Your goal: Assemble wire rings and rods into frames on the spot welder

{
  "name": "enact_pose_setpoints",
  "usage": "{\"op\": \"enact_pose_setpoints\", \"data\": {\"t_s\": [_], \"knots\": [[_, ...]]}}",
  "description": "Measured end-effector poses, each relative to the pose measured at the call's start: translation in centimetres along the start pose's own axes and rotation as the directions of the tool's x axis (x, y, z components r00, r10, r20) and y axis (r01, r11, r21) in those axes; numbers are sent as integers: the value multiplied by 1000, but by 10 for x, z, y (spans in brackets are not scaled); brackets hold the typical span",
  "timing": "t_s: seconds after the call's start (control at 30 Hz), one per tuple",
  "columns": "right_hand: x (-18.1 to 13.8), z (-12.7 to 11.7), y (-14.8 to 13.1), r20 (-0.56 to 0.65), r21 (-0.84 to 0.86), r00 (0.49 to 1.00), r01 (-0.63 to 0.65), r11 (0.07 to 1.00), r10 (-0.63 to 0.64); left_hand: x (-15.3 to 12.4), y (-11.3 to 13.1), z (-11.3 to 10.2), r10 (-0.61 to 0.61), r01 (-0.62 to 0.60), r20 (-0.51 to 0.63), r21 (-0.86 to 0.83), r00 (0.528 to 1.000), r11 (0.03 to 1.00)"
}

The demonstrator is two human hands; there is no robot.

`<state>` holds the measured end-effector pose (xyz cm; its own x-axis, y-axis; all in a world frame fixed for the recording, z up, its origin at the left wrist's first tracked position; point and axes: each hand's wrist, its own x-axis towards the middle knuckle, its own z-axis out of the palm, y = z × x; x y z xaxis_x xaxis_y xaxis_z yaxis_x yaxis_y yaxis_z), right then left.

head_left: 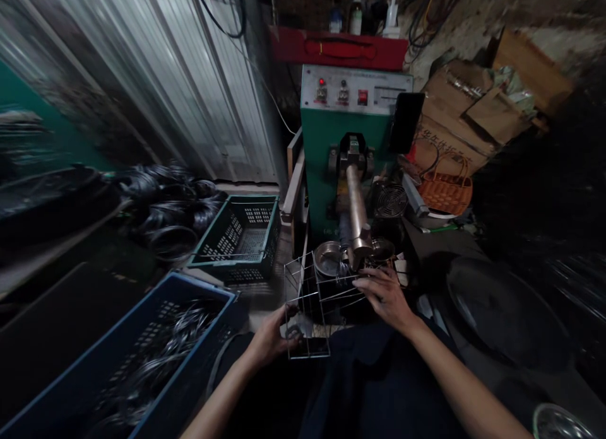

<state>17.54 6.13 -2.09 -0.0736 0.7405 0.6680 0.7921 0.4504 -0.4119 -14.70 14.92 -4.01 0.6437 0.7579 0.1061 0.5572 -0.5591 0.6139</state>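
Note:
A cage-like frame of thin welded steel wire [303, 306] stands in front of me, close to my body. My left hand [272, 338] grips its near lower side. My right hand [386, 297] lies over the far ends of its wires, fingers curled on them. Just beyond, a shallow steel bowl [327, 257] sits at the foot of a green machine with a control panel [345, 120]. A thick metal cylinder [357, 205] slants from the machine toward my right hand, not touching it.
On the left stand a blue crate of wire pieces [189, 306], a green plastic crate [241, 237] and black wire coils [170, 199]. To the right are a small fan [391, 199], a woven basket [447, 190], cardboard boxes [464, 111] and a large dark round pan [506, 313].

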Motion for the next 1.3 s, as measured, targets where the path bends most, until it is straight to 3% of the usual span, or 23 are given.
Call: {"op": "enact_pose_setpoints", "data": {"t_s": [0.27,0.53,0.8,0.97,1.3], "knots": [[3,2,6,-47,-59,999,-22,998,19,9,1,4,31,-31,7,12,999,999],[3,7,11,-34,-79,999,-43,996,41,14,-17,9,44,-43,8,-29,999,999],[5,6,12,-100,-22,988,-121,992,119,15,-12,-4,55,-55,30,24,998,998],[7,7,21,-133,41,979,-148,988,152,28,-9,-17,62,-61,33,-27,998,998],[22,7,15,-144,-18,978,-158,987,154,39,-11,-25,99,-98,37,-15,994,995]]}}
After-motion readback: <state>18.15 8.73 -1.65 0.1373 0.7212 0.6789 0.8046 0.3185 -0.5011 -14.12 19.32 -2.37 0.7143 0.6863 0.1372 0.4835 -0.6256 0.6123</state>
